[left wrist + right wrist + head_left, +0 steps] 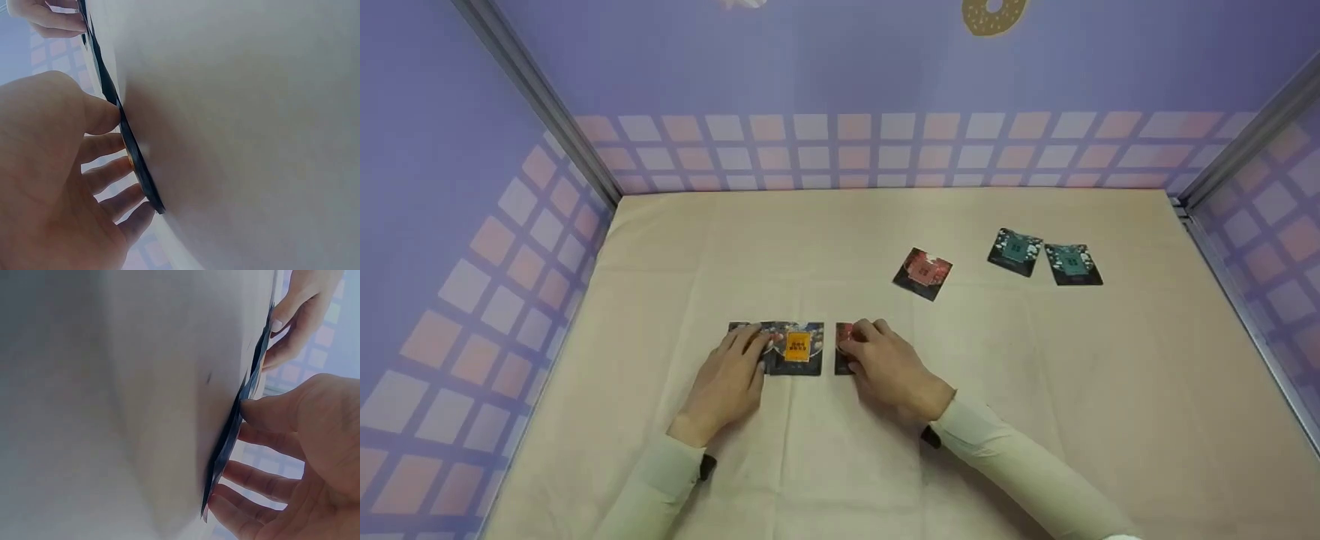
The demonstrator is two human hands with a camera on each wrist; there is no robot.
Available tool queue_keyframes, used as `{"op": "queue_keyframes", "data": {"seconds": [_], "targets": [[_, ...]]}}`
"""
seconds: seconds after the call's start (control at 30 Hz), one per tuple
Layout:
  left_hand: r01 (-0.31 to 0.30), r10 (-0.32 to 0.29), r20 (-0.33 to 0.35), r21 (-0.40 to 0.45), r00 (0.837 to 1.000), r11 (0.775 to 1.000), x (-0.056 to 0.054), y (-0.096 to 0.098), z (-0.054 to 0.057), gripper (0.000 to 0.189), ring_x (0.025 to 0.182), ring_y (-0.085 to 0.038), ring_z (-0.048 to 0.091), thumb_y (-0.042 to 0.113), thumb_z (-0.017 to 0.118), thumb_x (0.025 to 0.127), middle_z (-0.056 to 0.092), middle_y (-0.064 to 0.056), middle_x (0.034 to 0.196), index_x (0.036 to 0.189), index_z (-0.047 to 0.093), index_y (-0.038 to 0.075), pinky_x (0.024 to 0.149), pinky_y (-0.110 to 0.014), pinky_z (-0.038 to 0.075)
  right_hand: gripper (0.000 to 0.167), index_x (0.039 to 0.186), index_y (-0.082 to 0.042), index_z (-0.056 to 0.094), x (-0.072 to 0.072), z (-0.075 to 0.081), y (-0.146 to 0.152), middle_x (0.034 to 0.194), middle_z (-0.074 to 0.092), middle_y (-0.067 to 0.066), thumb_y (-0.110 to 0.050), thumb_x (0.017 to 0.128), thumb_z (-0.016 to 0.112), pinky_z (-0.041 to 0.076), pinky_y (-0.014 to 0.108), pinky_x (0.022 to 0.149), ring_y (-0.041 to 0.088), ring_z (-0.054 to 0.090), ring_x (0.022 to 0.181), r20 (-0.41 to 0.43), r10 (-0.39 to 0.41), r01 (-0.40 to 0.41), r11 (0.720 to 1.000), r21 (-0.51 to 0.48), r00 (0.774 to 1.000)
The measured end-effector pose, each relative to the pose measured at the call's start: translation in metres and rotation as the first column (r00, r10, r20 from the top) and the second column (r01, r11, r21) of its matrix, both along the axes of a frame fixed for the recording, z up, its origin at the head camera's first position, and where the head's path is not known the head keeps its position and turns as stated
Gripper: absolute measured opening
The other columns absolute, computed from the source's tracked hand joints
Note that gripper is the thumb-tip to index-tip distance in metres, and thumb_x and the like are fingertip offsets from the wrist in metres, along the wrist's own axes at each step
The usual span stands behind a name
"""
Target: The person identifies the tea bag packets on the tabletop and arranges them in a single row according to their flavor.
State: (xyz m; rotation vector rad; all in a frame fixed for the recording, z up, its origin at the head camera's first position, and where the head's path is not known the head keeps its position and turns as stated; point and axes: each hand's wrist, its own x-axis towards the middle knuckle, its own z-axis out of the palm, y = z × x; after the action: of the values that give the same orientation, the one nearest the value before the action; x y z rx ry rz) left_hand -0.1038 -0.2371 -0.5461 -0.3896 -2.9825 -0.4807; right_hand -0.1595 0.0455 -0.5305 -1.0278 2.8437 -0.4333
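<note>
Two flat square sachets lie side by side left of the table's centre. The right one, a dark sachet with an orange label (798,347), shows almost whole, while the other (739,326) is mostly covered by my left hand (729,375). That hand rests on them with fingers spread over the top and thumb at the near edge (126,129). A narrow gap to the right, my right hand (889,369) holds a red-and-black sachet (842,362) by its edges. Its thumb is at the near edge and its fingers lie over the top (225,439).
Another red sachet (922,274) lies tilted behind my right hand. Two teal-and-black sachets (1015,252) (1074,264) lie farther back on the right. A cream cloth (780,247) covers the table, with patterned panels (840,67) around it.
</note>
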Motion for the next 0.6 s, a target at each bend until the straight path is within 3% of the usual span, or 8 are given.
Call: {"op": "queue_keyframes", "data": {"seconds": [0.17, 0.6], "targets": [[0.012, -0.012, -0.020, -0.001, 1.000, 1.000, 0.001, -0.001, -0.001, 0.043, 0.146, -0.046, 0.049, 0.013, 0.059, 0.107, 0.053, -0.025, 0.155, 0.146, 0.060, -0.003, 0.116, -0.062, 0.047, 0.029, 0.134, -0.015, 0.074, 0.001, 0.000, -0.005, 0.138, 0.062, 0.013, -0.019, 0.105, 0.069, 0.058, 0.047, 0.104, 0.033, 0.060, 0.121, -0.004, 0.007, -0.007, 1.000, -0.007, 1.000], [-0.006, 0.006, 0.021, -0.008, 1.000, 1.000, 0.001, 0.000, 0.001, 0.045, 0.149, -0.046, 0.046, 0.014, 0.058, 0.107, 0.050, -0.024, 0.159, 0.150, 0.057, -0.001, 0.118, -0.064, 0.044, 0.029, 0.133, -0.016, 0.075, 0.003, -0.002, -0.014, 0.135, 0.063, 0.012, -0.020, 0.104, 0.070, 0.058, 0.044, 0.102, 0.031, 0.060, 0.119, -0.019, 0.007, -0.008, 1.000, -0.023, 1.000]]}}
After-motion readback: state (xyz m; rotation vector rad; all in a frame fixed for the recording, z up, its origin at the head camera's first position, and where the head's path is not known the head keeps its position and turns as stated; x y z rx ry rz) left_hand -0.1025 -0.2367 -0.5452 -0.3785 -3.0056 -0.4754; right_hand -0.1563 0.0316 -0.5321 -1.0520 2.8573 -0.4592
